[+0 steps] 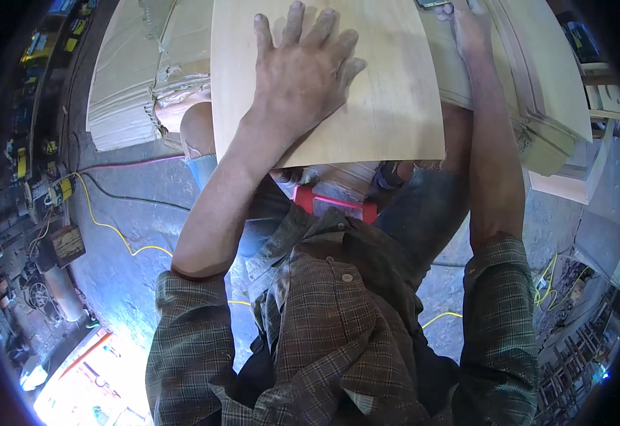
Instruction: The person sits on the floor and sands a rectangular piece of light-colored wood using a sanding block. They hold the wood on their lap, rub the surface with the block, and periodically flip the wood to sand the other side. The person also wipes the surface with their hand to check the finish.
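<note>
A thin pale wooden sheet lies in front of me, above my thighs. My left hand rests flat on it, fingers spread and pointing away from me. Farther right, past the sheet's right edge, my right hand is closed near the top of the picture. Its fingers are around a small dark object with a light metallic edge. The upper edge of the picture cuts that object off, so its kind does not show.
Stacked brown sheets stand at the left, with torn edges. More layered boards stand at the right. A red-framed thing sits between my legs. A yellow cable and dark cables run over the grey floor.
</note>
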Available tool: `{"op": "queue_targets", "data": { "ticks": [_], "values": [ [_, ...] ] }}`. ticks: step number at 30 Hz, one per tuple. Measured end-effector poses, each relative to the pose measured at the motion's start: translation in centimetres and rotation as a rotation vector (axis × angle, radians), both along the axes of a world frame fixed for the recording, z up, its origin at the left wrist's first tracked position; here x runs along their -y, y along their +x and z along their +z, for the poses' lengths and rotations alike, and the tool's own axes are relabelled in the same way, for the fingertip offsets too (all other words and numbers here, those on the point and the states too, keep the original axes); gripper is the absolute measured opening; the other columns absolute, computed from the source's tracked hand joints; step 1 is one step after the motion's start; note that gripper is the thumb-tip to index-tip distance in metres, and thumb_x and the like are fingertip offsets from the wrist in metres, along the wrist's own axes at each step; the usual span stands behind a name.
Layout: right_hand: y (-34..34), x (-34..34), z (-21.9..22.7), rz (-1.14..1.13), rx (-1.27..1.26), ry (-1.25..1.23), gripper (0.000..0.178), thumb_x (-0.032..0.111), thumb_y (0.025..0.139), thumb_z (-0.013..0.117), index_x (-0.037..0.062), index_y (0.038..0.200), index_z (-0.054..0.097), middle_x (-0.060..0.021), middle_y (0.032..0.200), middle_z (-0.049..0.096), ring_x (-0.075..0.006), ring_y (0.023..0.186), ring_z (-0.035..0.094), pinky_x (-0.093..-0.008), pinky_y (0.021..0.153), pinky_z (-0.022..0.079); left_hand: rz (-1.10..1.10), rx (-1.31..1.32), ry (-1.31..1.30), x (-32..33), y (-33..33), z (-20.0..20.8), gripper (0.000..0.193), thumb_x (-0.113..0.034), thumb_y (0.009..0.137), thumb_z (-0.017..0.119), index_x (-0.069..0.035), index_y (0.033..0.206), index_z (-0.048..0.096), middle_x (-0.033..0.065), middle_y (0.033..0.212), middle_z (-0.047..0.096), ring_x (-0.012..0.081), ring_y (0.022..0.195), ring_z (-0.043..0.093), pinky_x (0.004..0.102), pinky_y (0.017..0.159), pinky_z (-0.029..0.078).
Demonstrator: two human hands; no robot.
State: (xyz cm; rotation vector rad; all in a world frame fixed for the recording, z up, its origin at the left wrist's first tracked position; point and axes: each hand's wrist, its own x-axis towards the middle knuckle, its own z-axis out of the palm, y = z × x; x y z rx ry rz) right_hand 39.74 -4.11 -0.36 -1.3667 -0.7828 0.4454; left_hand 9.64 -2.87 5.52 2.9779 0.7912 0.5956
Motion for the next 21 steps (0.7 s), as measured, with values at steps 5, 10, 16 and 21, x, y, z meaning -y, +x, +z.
{"op": "queue_targets", "data": {
  "ticks": [5, 10, 16, 21],
  "values": [
    [0.5, 0.0, -0.1, 0.042, 0.012, 0.021, 0.019, 0.028, 0.091, 0.059, 0.0092, 0.09, 0.061, 0.0057, 0.063, 0.05, -0.0045, 0.054, 0.046, -0.0196, 0.049, 0.037, 0.011, 0.035, 0.083, -0.2, -0.4, -0.6, 0.037, -0.038, 0.089, 0.056, -0.017, 0.119, 0.06, 0.0134, 0.133, 0.048, 0.0416, 0.129, 0.037, 0.0648, 0.104, 0.024],
    [0.0, -0.1, -0.1, -0.019, -0.001, -0.001, 0.017, 0.026, 0.091, 0.06, 0.0105, 0.086, 0.06, 0.006, 0.062, 0.048, -0.0048, 0.053, 0.046, -0.0196, 0.049, 0.036, -0.031, -0.069, 0.057, -1.0, -0.9, 0.1, 0.038, -0.039, 0.09, 0.053, -0.017, 0.121, 0.058, 0.0146, 0.134, 0.047, 0.0397, 0.128, 0.038, 0.062, 0.105, 0.025],
    [0.5, 0.0, -0.5, 0.013, 0.002, 0.022, 0.019, 0.027, 0.09, 0.06, 0.0081, 0.09, 0.062, 0.0053, 0.062, 0.049, -0.0053, 0.054, 0.047, -0.0202, 0.05, 0.038, -0.105, -0.17, 0.056, 0.5, -4.0, 0.5, 0.04, -0.041, 0.091, 0.053, -0.029, 0.13, 0.053, 0.0115, 0.141, 0.042, 0.0397, 0.133, 0.034, 0.0617, 0.106, 0.026],
    [0.5, 0.0, -0.1, -0.015, -0.026, 0.011, 0.021, 0.028, 0.09, 0.061, 0.0073, 0.094, 0.062, 0.005, 0.063, 0.05, -0.0051, 0.054, 0.047, -0.0201, 0.05, 0.039, -0.043, -0.097, 0.061, 0.6, -2.3, -0.1, 0.042, -0.044, 0.09, 0.054, -0.026, 0.128, 0.054, 0.0123, 0.141, 0.042, 0.0393, 0.132, 0.035, 0.0609, 0.105, 0.027]
  ]
}}
